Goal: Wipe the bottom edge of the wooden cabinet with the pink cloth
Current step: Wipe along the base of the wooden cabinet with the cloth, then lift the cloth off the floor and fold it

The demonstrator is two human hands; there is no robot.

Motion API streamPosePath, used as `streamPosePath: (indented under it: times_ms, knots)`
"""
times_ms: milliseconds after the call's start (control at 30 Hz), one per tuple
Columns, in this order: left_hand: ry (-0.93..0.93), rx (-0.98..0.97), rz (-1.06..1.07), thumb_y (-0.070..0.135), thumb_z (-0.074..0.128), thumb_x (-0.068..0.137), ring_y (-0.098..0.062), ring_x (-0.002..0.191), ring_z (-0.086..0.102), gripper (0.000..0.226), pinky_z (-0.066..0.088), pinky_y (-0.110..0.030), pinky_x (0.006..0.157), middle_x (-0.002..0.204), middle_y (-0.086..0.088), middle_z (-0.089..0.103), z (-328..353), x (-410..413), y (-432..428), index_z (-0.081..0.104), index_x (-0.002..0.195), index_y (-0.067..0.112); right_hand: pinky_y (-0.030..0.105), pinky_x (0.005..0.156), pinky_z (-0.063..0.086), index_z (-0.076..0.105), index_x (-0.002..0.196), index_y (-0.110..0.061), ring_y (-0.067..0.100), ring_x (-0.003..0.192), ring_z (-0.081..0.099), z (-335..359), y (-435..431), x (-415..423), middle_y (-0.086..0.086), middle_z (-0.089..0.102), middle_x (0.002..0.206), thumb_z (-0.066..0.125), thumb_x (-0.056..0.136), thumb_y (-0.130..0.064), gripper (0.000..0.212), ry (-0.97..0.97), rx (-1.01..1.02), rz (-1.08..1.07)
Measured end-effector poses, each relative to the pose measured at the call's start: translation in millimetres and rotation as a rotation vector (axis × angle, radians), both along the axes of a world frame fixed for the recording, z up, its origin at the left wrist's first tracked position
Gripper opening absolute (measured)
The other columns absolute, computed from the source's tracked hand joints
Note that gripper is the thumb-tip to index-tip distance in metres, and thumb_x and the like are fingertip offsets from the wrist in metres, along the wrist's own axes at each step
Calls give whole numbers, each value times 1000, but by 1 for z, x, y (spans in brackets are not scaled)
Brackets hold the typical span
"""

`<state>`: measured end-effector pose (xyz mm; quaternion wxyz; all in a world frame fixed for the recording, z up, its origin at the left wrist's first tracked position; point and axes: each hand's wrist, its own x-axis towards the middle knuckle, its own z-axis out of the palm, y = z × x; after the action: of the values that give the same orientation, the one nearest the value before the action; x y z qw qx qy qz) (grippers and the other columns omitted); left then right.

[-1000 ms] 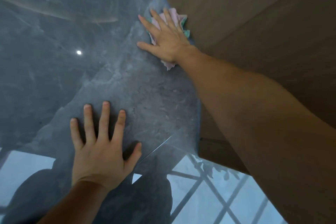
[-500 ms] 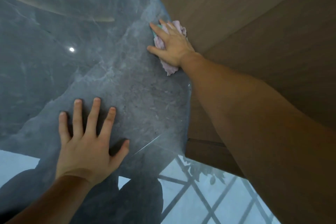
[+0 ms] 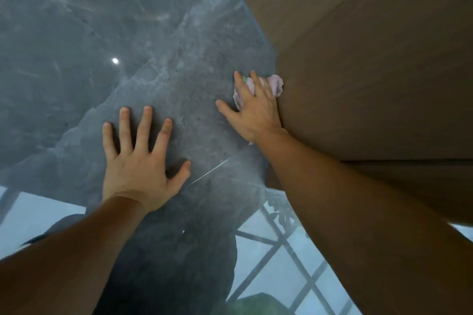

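Note:
The wooden cabinet (image 3: 358, 64) fills the right side, its bottom edge meeting the glossy grey marble floor (image 3: 76, 33). My right hand (image 3: 256, 107) presses the pink cloth (image 3: 275, 84) flat on the floor against that bottom edge; most of the cloth is hidden under the palm, with a pink fold showing past the fingertips. My left hand (image 3: 139, 158) lies flat on the floor with fingers spread, holding nothing, to the left of the right hand.
The polished floor reflects a window grid (image 3: 281, 250) at the bottom and a small ceiling light (image 3: 115, 60). A thin tile joint (image 3: 210, 171) runs between the two hands. The cabinet's near corner (image 3: 271, 181) sits by my right forearm.
My right hand has slid the pink cloth along the cabinet's bottom edge toward me. The left hand stays flat on the floor, and the two hands are now closer together.

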<state>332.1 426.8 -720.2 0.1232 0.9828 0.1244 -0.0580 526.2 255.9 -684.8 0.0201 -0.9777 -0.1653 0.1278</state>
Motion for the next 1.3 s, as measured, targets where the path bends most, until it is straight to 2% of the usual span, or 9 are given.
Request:
streamPosePath:
  times_ms: [333, 600, 700, 800, 933, 1100, 1167, 1233, 1300]
  knots:
    - [-45, 14, 21, 78, 33, 84, -50, 158, 6, 92, 1, -67, 125, 171, -17, 19, -6, -1, -1, 29, 157, 23, 52, 122, -9, -3, 157, -33, 34, 150, -23, 7, -48, -135, 13, -16, 166, 35, 80, -82, 98, 186, -64, 160]
    - [-85, 17, 33, 76, 37, 86, -52, 157, 8, 90, 6, -69, 124, 172, -17, 17, -9, 2, 1, 22, 157, 22, 61, 117, 18, 13, 157, -34, 35, 153, -6, -10, -113, -181, 13, 2, 167, 35, 86, -76, 85, 23, -24, 515]
    - [-54, -9, 86, 72, 35, 87, -53, 157, 5, 90, 5, -70, 124, 173, -18, 14, -7, 1, -9, 22, 159, 21, 62, 116, 22, 16, 157, -32, 36, 153, -2, -16, -124, -181, 13, 6, 167, 36, 86, -74, 85, -3, -20, 593]
    - [6, -44, 222, 62, 37, 87, -54, 157, 0, 95, 0, -71, 124, 172, -25, 8, 2, 0, -54, 19, 162, 7, 61, 117, 21, 18, 157, -31, 36, 153, 3, -16, -140, -184, 14, 10, 167, 39, 86, -72, 85, -21, 16, 622]
    - [37, -115, 167, 51, 46, 86, -57, 156, -2, 91, -3, -73, 122, 171, -28, 8, 10, -7, -115, 21, 161, 4, 56, 122, 13, 23, 156, -30, 34, 153, 11, -15, -170, -195, 15, 16, 165, 45, 85, -68, 83, -62, -1, 638]
    - [12, -142, 18, 40, 52, 87, -58, 156, 2, 74, -3, -72, 121, 171, -25, 15, 7, -22, -143, 35, 154, 11, 51, 121, 10, 9, 157, -35, 32, 153, 6, -11, -246, -198, 10, 7, 167, 41, 83, -73, 89, -17, -101, 432]
    - [-2, -158, -26, 34, 52, 88, -57, 156, 3, 69, -2, -71, 122, 170, -25, 17, 8, -28, -153, 39, 152, 12, 52, 123, 7, 9, 158, -33, 32, 154, 2, -3, -287, -199, 10, 5, 168, 41, 83, -74, 91, 18, -143, 270]
    - [-7, -200, -68, 32, 53, 88, -55, 156, 5, 65, -2, -69, 123, 170, -24, 19, 12, -36, -171, 42, 149, 11, 57, 122, 17, 11, 157, -35, 29, 154, 1, 6, -314, -201, 7, 6, 168, 42, 81, -75, 91, 66, -126, 38]
    - [5, -256, -100, 31, 54, 88, -51, 157, 9, 62, -2, -64, 124, 169, -21, 22, 17, -44, -196, 46, 146, 11, 55, 123, 14, 16, 156, -37, 27, 154, -2, 9, -314, -201, 5, 8, 168, 43, 85, -74, 85, 86, -79, -138]
